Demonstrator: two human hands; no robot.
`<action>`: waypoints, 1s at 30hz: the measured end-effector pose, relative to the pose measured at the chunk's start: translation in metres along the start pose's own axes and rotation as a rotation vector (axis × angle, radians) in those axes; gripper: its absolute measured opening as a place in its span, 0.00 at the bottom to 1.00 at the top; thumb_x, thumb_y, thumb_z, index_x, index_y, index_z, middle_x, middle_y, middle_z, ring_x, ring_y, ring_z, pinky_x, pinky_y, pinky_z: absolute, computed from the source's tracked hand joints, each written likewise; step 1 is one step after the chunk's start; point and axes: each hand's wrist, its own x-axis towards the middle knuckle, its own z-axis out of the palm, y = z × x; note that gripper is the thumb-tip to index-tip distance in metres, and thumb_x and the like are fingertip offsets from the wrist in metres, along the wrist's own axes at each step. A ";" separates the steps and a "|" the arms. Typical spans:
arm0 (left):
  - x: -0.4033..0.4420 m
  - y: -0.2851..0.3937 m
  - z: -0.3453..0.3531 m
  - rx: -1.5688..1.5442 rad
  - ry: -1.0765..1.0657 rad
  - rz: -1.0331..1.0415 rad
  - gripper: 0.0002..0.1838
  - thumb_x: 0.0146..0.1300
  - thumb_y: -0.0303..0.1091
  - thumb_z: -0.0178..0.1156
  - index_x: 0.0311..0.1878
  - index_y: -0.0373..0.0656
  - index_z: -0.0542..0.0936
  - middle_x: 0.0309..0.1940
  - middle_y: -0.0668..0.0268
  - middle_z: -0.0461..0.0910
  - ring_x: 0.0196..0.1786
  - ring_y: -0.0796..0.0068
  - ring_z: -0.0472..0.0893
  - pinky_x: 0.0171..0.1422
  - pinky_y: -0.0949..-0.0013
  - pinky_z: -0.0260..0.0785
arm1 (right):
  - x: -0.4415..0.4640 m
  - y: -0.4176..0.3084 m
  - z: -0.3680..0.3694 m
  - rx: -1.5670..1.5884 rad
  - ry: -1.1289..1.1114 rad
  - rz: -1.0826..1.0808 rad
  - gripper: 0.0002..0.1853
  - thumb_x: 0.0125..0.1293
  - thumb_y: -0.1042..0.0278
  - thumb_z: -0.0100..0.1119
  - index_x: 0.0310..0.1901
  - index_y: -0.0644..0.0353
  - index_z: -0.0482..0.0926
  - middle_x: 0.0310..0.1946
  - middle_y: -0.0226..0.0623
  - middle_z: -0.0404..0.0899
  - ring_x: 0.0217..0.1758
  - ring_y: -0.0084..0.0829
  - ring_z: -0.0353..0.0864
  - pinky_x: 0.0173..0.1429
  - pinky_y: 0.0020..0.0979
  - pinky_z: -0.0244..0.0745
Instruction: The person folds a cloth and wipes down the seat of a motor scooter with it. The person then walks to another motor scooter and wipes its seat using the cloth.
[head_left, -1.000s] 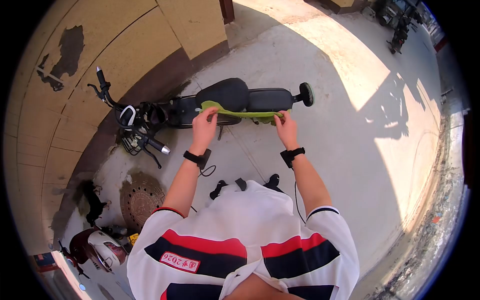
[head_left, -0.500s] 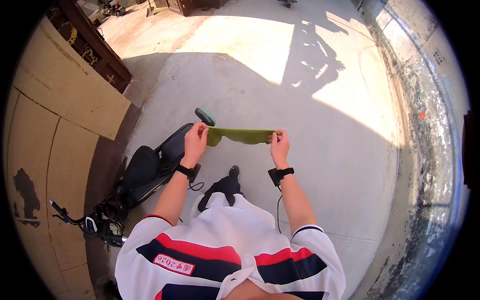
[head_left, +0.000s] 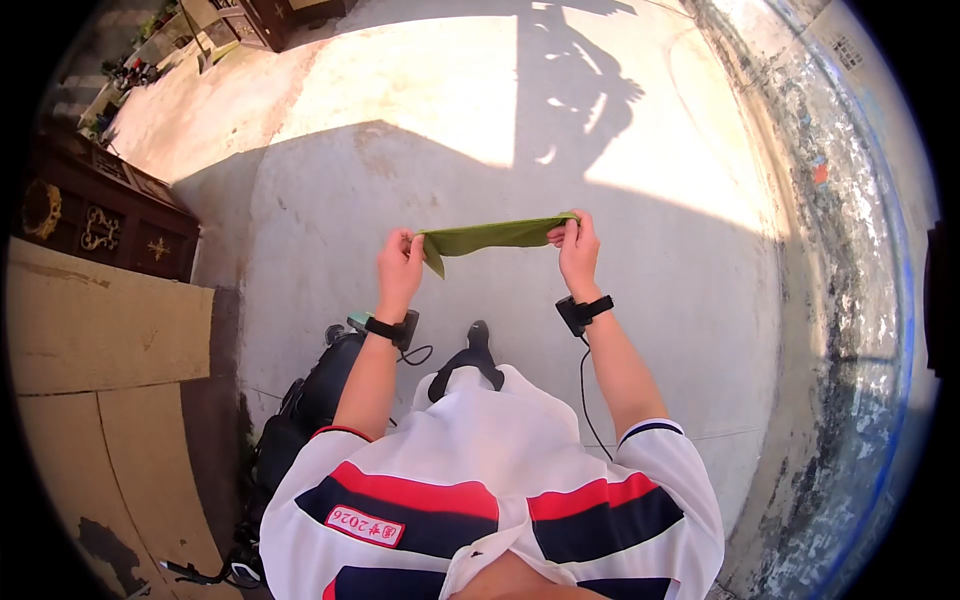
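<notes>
A green cloth (head_left: 495, 236) is stretched between my hands out in front of me. My left hand (head_left: 400, 262) pinches its left end, where a corner droops below the fingers. Its right end is gripped by my right hand (head_left: 576, 248), held slightly higher. The cloth hangs as a narrow band, its upper edge fairly straight. Black straps with small dark boxes sit on both wrists, and a thin cable runs from each.
A black scooter (head_left: 315, 400) stands on my left, partly behind my left arm, near a tan wall (head_left: 110, 330). A dark gate with gold ornaments (head_left: 110, 220) is beyond it. On the right runs a peeling wall (head_left: 840, 250). Concrete ground (head_left: 480, 170) lies ahead, partly sunlit.
I have moved forward, so the scooter now lies farther back beside me. Both hands still hold the cloth, which sits higher in view and tilts up to the right.
</notes>
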 end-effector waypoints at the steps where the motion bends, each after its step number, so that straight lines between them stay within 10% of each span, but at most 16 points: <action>1: 0.023 -0.001 0.002 0.007 0.000 0.003 0.07 0.69 0.31 0.61 0.41 0.37 0.75 0.22 0.64 0.81 0.25 0.80 0.79 0.31 0.70 0.71 | 0.021 -0.003 0.011 0.028 0.007 -0.006 0.11 0.79 0.69 0.42 0.52 0.64 0.74 0.28 0.37 0.84 0.28 0.23 0.82 0.36 0.26 0.79; 30: 0.520 -0.019 0.102 0.111 0.361 -0.038 0.05 0.67 0.21 0.58 0.45 0.37 0.76 0.35 0.64 0.85 0.34 0.81 0.82 0.38 0.75 0.73 | 0.562 0.083 0.263 0.398 -0.326 0.019 0.07 0.77 0.67 0.50 0.45 0.63 0.69 0.26 0.38 0.80 0.25 0.26 0.81 0.32 0.27 0.76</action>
